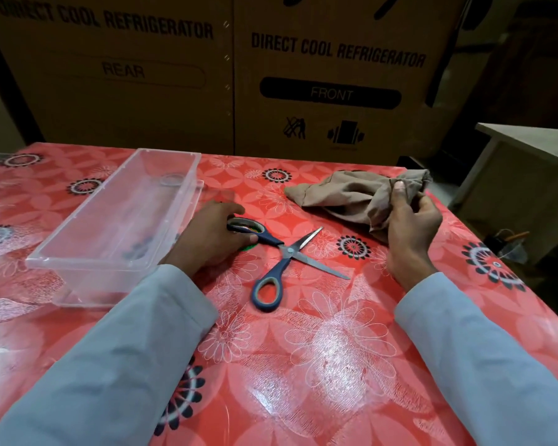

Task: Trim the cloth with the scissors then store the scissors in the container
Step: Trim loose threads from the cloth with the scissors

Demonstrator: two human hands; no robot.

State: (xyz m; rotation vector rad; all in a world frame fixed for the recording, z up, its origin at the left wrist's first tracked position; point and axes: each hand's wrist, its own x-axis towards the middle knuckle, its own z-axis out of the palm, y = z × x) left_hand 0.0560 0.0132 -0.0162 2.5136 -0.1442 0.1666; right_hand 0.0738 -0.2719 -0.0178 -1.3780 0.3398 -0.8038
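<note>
**Scissors lie open on the table, cloth held at the far right**

Nearest the camera, two pale blue sleeves (136, 342) reach forward over a red floral tablecloth (303, 381). Just beyond them the scissors (285, 252) lie flat on the table, blades spread wide apart, one blue loop handle pointing back toward the person. The left hand (207, 239) rests on the other loop handle, its fingers curled around and over it. To the right, the right hand (409, 233) is raised slightly, thumb and curled fingers pinching a bunched fold of the brown cloth (345, 194), whose remainder lies crumpled on the table. Left of the left hand stands the clear plastic container (78, 255), just beside the hand. Behind the table stand cardboard boxes (335, 75) printed "DIRECT COOL REFRIGERATOR".
</note>
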